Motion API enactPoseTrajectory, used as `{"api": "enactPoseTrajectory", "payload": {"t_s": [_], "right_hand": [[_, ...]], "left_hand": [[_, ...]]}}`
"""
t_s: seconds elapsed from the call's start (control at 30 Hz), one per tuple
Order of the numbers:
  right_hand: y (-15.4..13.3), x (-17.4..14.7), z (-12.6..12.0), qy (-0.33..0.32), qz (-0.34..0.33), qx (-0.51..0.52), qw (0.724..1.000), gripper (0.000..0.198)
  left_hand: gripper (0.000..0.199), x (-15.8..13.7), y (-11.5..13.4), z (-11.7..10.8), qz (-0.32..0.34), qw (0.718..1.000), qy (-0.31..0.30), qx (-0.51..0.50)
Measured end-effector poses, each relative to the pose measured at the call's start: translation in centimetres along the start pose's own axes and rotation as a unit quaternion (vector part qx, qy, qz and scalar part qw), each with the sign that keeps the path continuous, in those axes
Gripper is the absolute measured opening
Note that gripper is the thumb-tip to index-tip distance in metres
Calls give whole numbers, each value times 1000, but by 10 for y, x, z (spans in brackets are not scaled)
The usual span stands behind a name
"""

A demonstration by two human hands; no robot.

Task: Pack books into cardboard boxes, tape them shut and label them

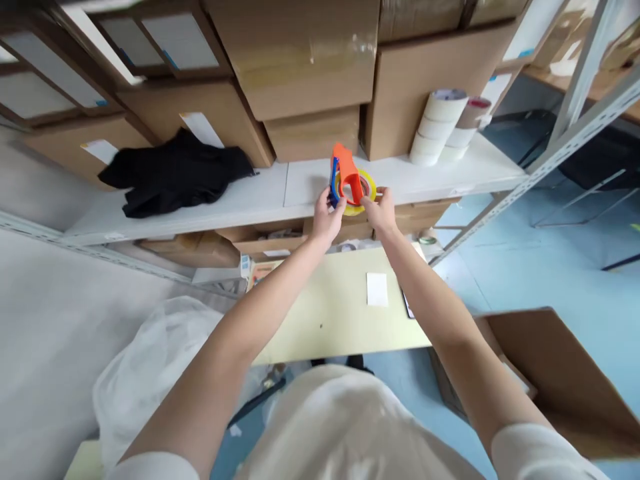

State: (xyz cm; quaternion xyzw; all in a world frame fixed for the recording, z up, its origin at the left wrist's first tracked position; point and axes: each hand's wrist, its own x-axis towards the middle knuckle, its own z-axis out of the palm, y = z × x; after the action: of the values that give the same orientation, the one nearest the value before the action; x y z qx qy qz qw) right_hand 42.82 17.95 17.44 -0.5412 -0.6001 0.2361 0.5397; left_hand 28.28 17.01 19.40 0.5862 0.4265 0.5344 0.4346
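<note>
An orange and blue tape dispenser [347,170] with a yellow roll of tape [369,183] in it is held up in front of the white shelf. My left hand [327,217] is closed around its lower left side, by the blue part. On the other side, my right hand [381,210] pinches the lower right edge of the roll, thumb towards me. The fingers behind the dispenser are partly hidden. Beneath my forearms, a small white paper [377,289] lies on the pale yellow table [330,313].
Cardboard boxes [310,60] are stacked on the white shelf [260,197]. Black cloth [177,173] lies on its left, stacked tape rolls [435,127] stand on its right. An open carton [555,373] sits at lower right; translucent plastic [155,373] is at lower left.
</note>
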Motion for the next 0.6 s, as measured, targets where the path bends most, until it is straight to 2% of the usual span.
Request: {"api": "enactPoseTrajectory", "payload": {"t_s": [0.07,0.13,0.23,0.3,0.37,0.43,0.6], "right_hand": [[10,-54,-5,6,21,1,1000,42],[22,-118,-6,9,49,-1,999,51],[45,-213,1,14,194,-31,980,60],[61,-263,9,-21,292,-90,952,61],[75,-299,15,-66,355,-138,923,59],[84,-320,18,-91,390,-164,901,56],[97,-335,18,-106,402,-188,890,57]], "left_hand": [[56,-53,-10,-5,19,1000,-13,13],[59,-111,-28,-10,-23,999,-24,29],[61,-189,-67,-12,-152,987,-40,43],[57,-226,-94,-12,-280,957,-69,25],[53,-249,-116,-13,-410,907,-93,8],[50,-261,-130,-15,-472,875,-105,1],[48,-268,-148,-15,-495,862,-112,-16]]}}
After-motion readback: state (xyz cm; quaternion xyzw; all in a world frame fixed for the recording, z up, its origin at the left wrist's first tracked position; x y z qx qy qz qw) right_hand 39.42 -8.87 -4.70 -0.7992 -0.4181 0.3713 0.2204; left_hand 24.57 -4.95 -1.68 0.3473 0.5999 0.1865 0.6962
